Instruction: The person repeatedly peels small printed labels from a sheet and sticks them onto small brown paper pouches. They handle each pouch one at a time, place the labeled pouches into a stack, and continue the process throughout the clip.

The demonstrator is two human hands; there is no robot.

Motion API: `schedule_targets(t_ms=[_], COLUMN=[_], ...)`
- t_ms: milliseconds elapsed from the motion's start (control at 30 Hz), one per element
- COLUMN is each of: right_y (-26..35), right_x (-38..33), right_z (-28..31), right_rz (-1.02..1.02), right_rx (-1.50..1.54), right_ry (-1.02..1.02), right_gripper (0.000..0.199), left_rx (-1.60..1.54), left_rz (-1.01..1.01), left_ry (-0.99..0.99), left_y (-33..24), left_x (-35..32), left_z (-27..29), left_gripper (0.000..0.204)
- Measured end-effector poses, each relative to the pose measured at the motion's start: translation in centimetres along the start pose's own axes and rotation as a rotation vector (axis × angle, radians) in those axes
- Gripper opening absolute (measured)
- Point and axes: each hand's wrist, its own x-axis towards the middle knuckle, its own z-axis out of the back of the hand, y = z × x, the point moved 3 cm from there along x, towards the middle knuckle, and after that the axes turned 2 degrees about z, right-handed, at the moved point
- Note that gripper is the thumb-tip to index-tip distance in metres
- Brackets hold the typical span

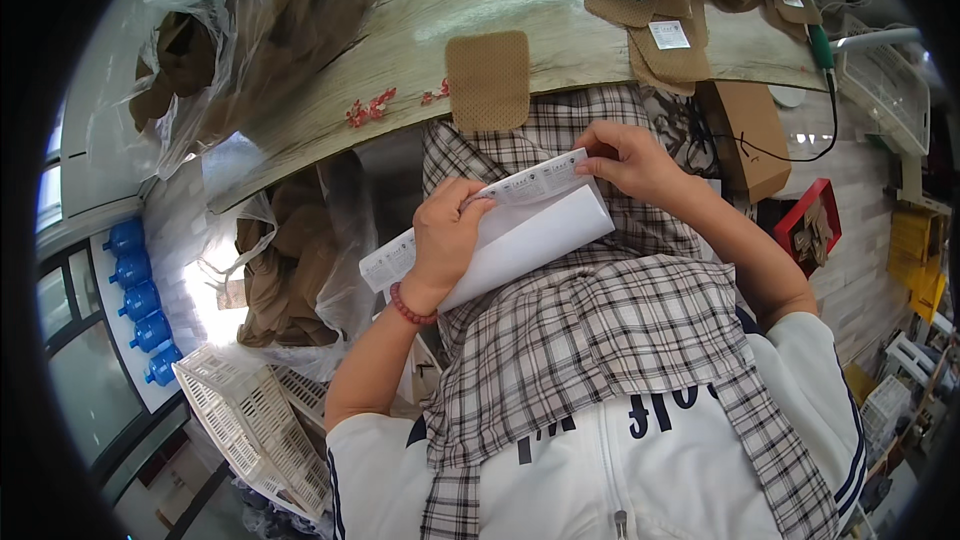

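Looking down from the head camera, a long wooden table (420, 0) curves across the top, with the person's lap, draped in plaid cloth (590, 330), filling the middle below its near edge. Clear plastic bags of brown pieces (250, 30) sit at the table's left end, and more hang below its left corner. A heap of tan pads with white labels (680, 0) lies at the right end; one bare tan pad (487, 80) rests alone at the near edge, in the middle. A white lattice crate (250, 430) stands on the floor, lower left.

Over the lap, the left hand (445, 235) grips a white sheet of labels (520, 225), thumb on top. The right hand (630, 162) pinches the sheet's upper right end between thumb and fingertips, seemingly peeling a label (545, 175), though the fisheye blur makes that uncertain.

Judging by the piles, many pads are already labelled, while the single pad and the bagged pieces look unfinished.

The print on the labels is illegible, the bags' contents are vague, and the left palm hides part of the sheet.
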Motion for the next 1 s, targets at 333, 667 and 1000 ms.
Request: schedule_targets(t_ms=[333, 667, 1000], right_y=[-1.7, 1.0, 1.4], right_x=[0.5, 0.2, 0.5], right_z=[-2.2, -1.9, -2.0], right_rz=[-0.180, 0.248, 0.471], right_rx=[0.328, -0.192, -0.474], right_ry=[-0.081, -0.454, -0.580], right_gripper=[0.017, 0.022, 0.023], left_rx=[0.030, -0.046, -0.138], left_rz=[-0.142, -0.017, 0.052], left_ry=[-0.064, -0.101, 0.011], left_y=[-2.5, -1.3, -0.3], left_x=[1.4, 1.8, 2.7], left_z=[-1.1, -1.4, -1.5], left_gripper=[0.012, 0.008, 0.014])
